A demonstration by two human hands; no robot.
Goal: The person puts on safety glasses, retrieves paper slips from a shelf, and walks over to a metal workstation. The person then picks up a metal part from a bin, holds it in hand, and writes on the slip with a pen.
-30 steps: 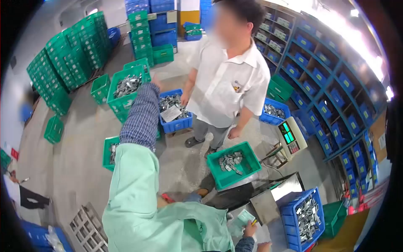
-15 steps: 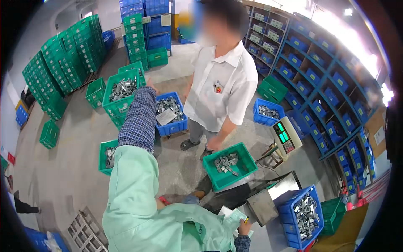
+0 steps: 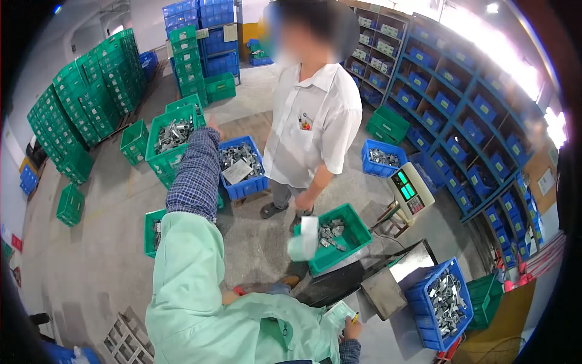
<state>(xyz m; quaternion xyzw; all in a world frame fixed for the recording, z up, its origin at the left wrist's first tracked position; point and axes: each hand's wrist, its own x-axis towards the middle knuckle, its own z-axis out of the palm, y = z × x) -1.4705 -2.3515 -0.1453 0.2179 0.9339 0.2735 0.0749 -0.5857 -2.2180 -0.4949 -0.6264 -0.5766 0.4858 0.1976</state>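
My left arm reaches far forward in a mint-green sleeve and checked cuff. Past the cuff, part of my left hand (image 3: pixel 213 125) shows with fingers stretched out, nearest a green crate (image 3: pixel 159 159) and a blue crate (image 3: pixel 245 193) of metal parts. At the lower right, my right hand (image 3: pixel 351 329) is closed on a yellow pen (image 3: pixel 355 317), over pale green paper slips (image 3: pixel 337 314). A blurred white and green paper (image 3: pixel 308 238) hangs over the edge of a green crate (image 3: pixel 345 262). Whether the person facing me holds it, I cannot tell.
A person in a white shirt (image 3: pixel 309 133) stands ahead. A scale with a lit display (image 3: pixel 414 191) stands right of the green crate. A blue crate of parts (image 3: pixel 418 309) sits at lower right. Shelves of blue bins (image 3: pixel 448 130) line the right, stacked green crates (image 3: pixel 91 97) the left.
A white and green paper now appears, blurred, by the front green crate, and a white sheet near my right hand is gone. The other person's hand has risen. My view has shifted slightly.
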